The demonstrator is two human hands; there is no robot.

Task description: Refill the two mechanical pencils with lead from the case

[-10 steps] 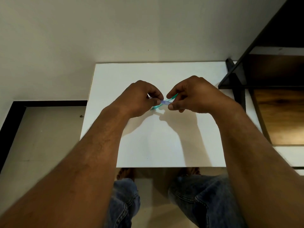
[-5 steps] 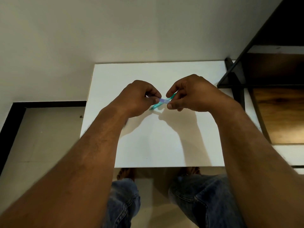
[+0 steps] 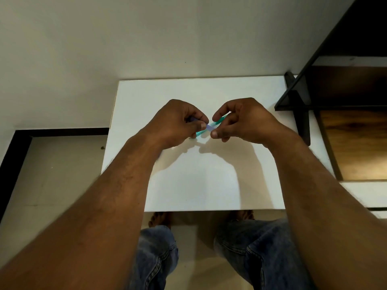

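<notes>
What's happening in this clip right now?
A person seated at a white tabletop holds a slim teal mechanical pencil in the right hand. The left hand pinches a small translucent purple lead case across it. Whether any lead is going in cannot be seen.

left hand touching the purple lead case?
Touching. The head view shows the left hand pinching the purple lead case under its thumb, with no gap.
</notes>
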